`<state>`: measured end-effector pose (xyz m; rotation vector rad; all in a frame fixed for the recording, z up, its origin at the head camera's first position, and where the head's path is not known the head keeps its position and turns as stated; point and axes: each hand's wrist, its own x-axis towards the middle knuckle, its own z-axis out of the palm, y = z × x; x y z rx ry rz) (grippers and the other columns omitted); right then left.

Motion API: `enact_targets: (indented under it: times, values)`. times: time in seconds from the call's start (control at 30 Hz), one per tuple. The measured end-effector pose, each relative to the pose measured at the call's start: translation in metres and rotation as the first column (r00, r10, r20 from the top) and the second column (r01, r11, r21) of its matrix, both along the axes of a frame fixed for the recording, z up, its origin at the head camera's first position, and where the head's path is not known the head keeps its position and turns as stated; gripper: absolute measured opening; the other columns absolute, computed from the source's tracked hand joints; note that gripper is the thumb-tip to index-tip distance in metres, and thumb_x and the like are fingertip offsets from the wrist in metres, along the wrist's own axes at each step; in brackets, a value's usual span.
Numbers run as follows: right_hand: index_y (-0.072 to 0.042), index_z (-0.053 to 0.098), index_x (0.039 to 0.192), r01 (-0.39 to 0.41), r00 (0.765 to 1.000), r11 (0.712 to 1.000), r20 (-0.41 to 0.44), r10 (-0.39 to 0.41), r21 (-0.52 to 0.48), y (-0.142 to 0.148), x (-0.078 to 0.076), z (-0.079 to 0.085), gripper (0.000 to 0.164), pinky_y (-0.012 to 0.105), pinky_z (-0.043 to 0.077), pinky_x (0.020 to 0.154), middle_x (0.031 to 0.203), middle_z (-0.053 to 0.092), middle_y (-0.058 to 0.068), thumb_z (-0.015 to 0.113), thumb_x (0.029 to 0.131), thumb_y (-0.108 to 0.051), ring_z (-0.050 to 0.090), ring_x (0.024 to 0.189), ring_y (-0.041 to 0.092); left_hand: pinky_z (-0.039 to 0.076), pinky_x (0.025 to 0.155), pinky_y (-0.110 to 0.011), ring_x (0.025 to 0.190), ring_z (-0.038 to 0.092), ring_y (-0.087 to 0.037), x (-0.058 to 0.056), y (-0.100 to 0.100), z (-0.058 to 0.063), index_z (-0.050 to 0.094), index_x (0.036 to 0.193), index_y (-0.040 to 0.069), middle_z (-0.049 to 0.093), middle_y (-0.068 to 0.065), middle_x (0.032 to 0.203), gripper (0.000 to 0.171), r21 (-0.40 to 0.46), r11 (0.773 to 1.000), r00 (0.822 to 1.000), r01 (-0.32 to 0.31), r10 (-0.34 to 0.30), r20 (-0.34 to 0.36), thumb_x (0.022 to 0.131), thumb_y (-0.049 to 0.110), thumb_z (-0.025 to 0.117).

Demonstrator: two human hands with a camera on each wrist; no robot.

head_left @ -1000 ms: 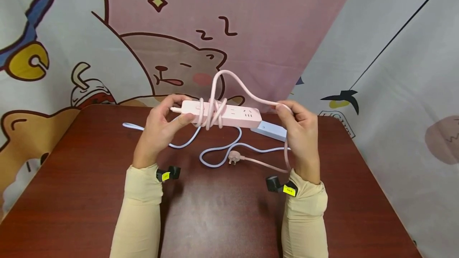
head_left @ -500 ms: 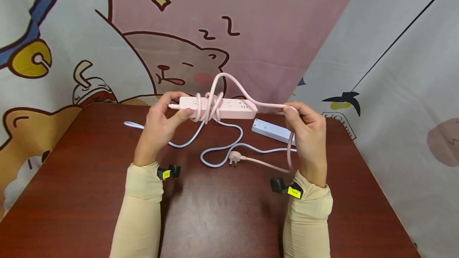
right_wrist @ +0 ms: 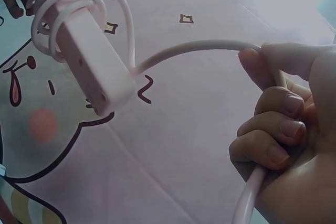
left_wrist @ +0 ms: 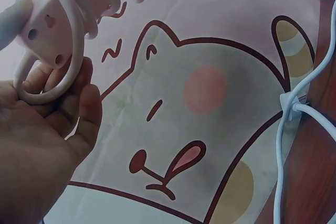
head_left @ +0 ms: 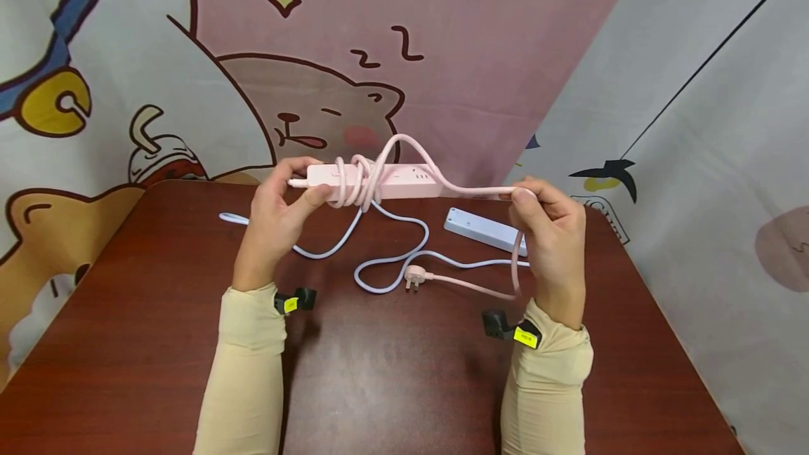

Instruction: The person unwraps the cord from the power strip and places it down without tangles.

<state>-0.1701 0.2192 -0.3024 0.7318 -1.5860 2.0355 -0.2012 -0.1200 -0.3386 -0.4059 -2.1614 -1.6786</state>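
While our left hand (head_left: 270, 220) pinched the pink power strip (head_left: 406, 188) by one end, long axis running rightward, our right hand (head_left: 555, 241) pinched its cord (head_left: 477, 191) beyond the other end.

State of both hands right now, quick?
Left hand: closed, holding the pink power strip by its cord end.
Right hand: closed, pinching the pink cord.

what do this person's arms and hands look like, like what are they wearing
The left hand and right hand are bare, without gloves. The left sleeve and right sleeve are plain beige, bunched at the cuffs. On the inner side of each cuff sits a small black camera with a yellow label, its print too small to read.
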Motion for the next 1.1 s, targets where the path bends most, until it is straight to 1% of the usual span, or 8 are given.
enact_targets:
  times: [0.13, 0.43, 0.63, 0.77, 0.83, 0.9, 1.0, 1.1]
  values:
    - [0.006, 0.071, 0.089, -0.021, 1.0, 0.999, -0.003, 0.021, -0.026, 0.002, 0.001, 0.0, 0.017, 0.027, 0.02, 0.051, 0.067, 0.045, 0.002, 0.056, 0.096, 0.01, 0.025, 0.051, 0.016, 0.04, 0.097, -0.022, 0.107, 0.055, -0.01, 0.001, -0.001, 0.001, 0.061, 0.127, 0.001, 0.065, -0.002, 0.118, 0.037, 0.012, 1.0, 1.0, -0.011, 0.011, 0.011, 0.093, 0.011, 0.073]
    - [0.011, 0.068, 0.085, -0.055, 0.998, 0.998, -0.015, 0.055, 0.017, 0.004, 0.001, 0.001, 0.019, 0.028, 0.023, 0.055, 0.062, 0.038, 0.002, 0.051, 0.094, 0.013, 0.031, 0.056, 0.017, 0.042, 0.095, -0.021, 0.108, 0.054, -0.009, 0.001, -0.001, 0.001, 0.059, 0.127, -0.001, 0.063, 0.004, 0.117, 0.038, 0.053, 0.998, 1.0, -0.03, 0.03, -0.002, 0.094, 0.009, 0.072]
    - [0.011, 0.062, 0.082, 0.035, 0.999, 0.982, 0.019, -0.039, 0.184, 0.011, 0.004, 0.0, 0.012, 0.023, 0.033, 0.056, 0.069, 0.049, -0.003, 0.055, 0.092, 0.011, 0.041, 0.064, 0.013, 0.043, 0.092, -0.019, 0.106, 0.055, -0.01, 0.0, -0.002, 0.001, 0.059, 0.127, -0.003, 0.062, 0.013, 0.113, 0.037, 0.072, 0.997, 0.999, -0.031, 0.032, -0.009, 0.093, 0.006, 0.071]
    - [0.001, 0.062, 0.078, 0.107, 0.987, 0.935, 0.074, -0.14, 0.337, 0.015, 0.006, -0.001, 0.014, 0.022, 0.028, 0.045, 0.069, 0.049, -0.007, 0.064, 0.09, 0.008, 0.04, 0.055, 0.006, 0.046, 0.089, -0.017, 0.104, 0.057, -0.011, -0.001, -0.001, 0.0, 0.059, 0.127, -0.004, 0.063, 0.011, 0.112, 0.037, 0.086, 0.996, 1.0, -0.01, 0.01, -0.004, 0.093, 0.004, 0.071]
    - [-0.003, 0.062, 0.074, 0.138, 0.979, 0.894, 0.077, -0.188, 0.426, 0.014, 0.005, -0.001, 0.019, 0.023, 0.027, 0.043, 0.067, 0.047, -0.007, 0.071, 0.087, 0.007, 0.039, 0.054, 0.006, 0.047, 0.088, -0.018, 0.104, 0.057, -0.012, -0.001, -0.001, 0.0, 0.058, 0.127, -0.004, 0.063, 0.011, 0.112, 0.037, 0.09, 0.996, 1.0, -0.004, 0.004, 0.0, 0.093, 0.005, 0.071]
    - [-0.007, 0.064, 0.072, 0.167, 0.973, 0.839, 0.052, -0.226, 0.518, 0.014, 0.005, -0.002, 0.021, 0.023, 0.03, 0.049, 0.066, 0.047, -0.008, 0.077, 0.083, 0.006, 0.041, 0.058, 0.006, 0.046, 0.09, -0.018, 0.105, 0.057, -0.011, -0.001, -0.001, -0.001, 0.059, 0.127, -0.003, 0.062, 0.012, 0.112, 0.037, 0.08, 0.997, 1.0, -0.017, 0.017, 0.002, 0.094, 0.006, 0.071]
    - [-0.007, 0.072, 0.072, 0.181, 0.976, 0.784, -0.009, -0.218, 0.594, 0.015, 0.005, -0.002, 0.018, 0.021, 0.035, 0.055, 0.066, 0.048, -0.007, 0.079, 0.081, 0.006, 0.045, 0.065, 0.007, 0.044, 0.093, -0.02, 0.107, 0.055, -0.011, -0.002, -0.001, -0.002, 0.059, 0.127, -0.003, 0.062, 0.013, 0.113, 0.037, 0.088, 0.995, 0.999, -0.037, 0.038, -0.008, 0.094, 0.006, 0.071]
    - [-0.007, 0.076, 0.076, 0.18, 0.979, 0.765, -0.035, -0.202, 0.619, 0.017, 0.006, -0.002, 0.015, 0.02, 0.036, 0.058, 0.068, 0.049, -0.006, 0.078, 0.082, 0.006, 0.046, 0.066, 0.007, 0.043, 0.094, -0.02, 0.107, 0.055, -0.009, -0.003, -0.001, -0.002, 0.06, 0.127, -0.004, 0.062, 0.014, 0.113, 0.036, 0.109, 0.993, 0.998, -0.049, 0.053, -0.027, 0.094, 0.007, 0.071]
